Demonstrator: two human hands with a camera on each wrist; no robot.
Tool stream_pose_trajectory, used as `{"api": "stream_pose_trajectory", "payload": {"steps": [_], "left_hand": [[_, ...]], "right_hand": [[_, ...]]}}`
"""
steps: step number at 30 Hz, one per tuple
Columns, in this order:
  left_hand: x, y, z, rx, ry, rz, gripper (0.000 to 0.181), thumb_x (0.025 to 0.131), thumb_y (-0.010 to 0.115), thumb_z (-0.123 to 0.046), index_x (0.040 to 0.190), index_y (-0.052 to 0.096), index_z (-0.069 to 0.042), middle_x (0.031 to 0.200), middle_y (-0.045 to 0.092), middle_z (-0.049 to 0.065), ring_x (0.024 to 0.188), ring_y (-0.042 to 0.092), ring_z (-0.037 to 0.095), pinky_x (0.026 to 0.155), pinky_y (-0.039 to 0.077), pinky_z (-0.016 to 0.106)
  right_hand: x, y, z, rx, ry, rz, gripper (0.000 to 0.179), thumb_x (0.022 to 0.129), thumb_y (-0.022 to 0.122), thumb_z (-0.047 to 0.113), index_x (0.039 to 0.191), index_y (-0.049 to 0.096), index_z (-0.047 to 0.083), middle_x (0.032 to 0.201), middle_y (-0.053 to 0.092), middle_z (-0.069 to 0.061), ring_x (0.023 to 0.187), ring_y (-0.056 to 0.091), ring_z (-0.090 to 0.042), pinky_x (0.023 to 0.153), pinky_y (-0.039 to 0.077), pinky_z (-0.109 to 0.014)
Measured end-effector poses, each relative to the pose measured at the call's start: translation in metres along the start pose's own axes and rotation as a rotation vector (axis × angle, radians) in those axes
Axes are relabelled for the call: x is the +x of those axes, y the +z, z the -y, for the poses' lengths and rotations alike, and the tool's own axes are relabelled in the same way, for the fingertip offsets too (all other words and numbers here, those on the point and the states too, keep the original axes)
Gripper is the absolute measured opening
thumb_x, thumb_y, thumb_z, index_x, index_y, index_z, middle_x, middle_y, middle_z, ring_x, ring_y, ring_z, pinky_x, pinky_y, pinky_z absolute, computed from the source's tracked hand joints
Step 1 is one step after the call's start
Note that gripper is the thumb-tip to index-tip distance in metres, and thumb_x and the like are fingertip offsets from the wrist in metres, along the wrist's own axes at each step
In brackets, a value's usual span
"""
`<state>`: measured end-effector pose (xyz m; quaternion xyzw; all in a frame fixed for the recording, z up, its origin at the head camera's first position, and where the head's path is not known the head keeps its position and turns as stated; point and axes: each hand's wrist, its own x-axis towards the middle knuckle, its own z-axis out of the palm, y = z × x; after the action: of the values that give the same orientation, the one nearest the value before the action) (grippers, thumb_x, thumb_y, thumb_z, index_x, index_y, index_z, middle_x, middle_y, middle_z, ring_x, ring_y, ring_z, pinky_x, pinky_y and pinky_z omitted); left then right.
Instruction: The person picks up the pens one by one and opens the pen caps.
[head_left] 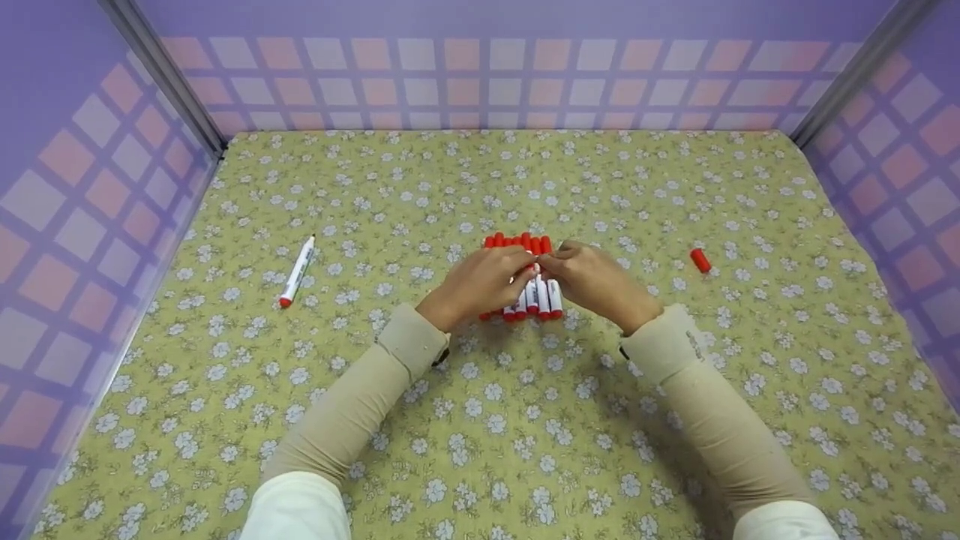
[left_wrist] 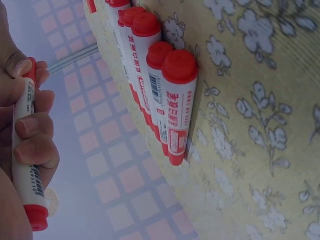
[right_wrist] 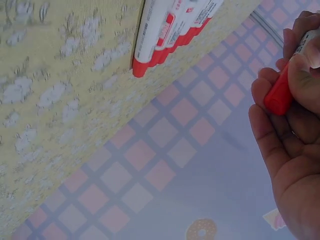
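Observation:
My left hand (head_left: 480, 281) grips a white whiteboard marker (left_wrist: 21, 140) around its barrel, above the row. The right hand (head_left: 600, 289) meets it from the other side, pinching the red cap (right_wrist: 281, 95) at that marker's end between thumb and fingers. In the wrist views the cap sits on or against the barrel; whether it is fully seated I cannot tell. Below both hands, several capped whiteboard markers (left_wrist: 180, 112) lie side by side on the cloth, red caps pointing away from me. The hands partly cover this row in the head view.
To the left lies an uncapped whiteboard marker (head_left: 298, 271), its dark tip pointing away. A loose red cap (head_left: 700, 260) rests on the right. The flowered cloth (head_left: 495, 420) spreads under everything, with checked panels (head_left: 495, 67) along the back and both sides.

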<state>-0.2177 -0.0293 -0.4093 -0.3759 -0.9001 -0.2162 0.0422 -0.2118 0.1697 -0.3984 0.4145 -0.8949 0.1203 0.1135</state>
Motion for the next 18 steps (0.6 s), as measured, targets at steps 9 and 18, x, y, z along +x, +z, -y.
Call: {"api": "stream_pose_trajectory", "payload": {"steps": [9,18], "left_hand": [[0.0000,-0.0008,0.0020,-0.045,-0.027,0.048,0.029,0.100,0.050,-0.027,0.114,0.069,-0.009,0.107,0.070,0.003,0.081,0.061,0.014,0.079,0.053,0.030],[0.0023,-0.0035,0.0038,-0.115,-0.046,0.099,0.030,0.101,0.049,-0.026,0.116,0.070,-0.009,0.111,0.069,0.003,0.079,0.057,0.013,0.073,0.048,0.028]], "right_hand": [[-0.0023,0.0060,-0.0011,-0.002,-0.028,-0.040,0.018,0.088,0.065,0.000,0.105,0.072,0.002,0.093,0.074,-0.014,0.072,0.065,-0.024,0.066,0.057,-0.032],[-0.0053,0.0090,-0.0052,-0.003,-0.083,-0.074,0.016,0.089,0.065,0.000,0.103,0.071,0.001,0.092,0.073,-0.013,0.070,0.059,-0.022,0.063,0.053,-0.030]]}}
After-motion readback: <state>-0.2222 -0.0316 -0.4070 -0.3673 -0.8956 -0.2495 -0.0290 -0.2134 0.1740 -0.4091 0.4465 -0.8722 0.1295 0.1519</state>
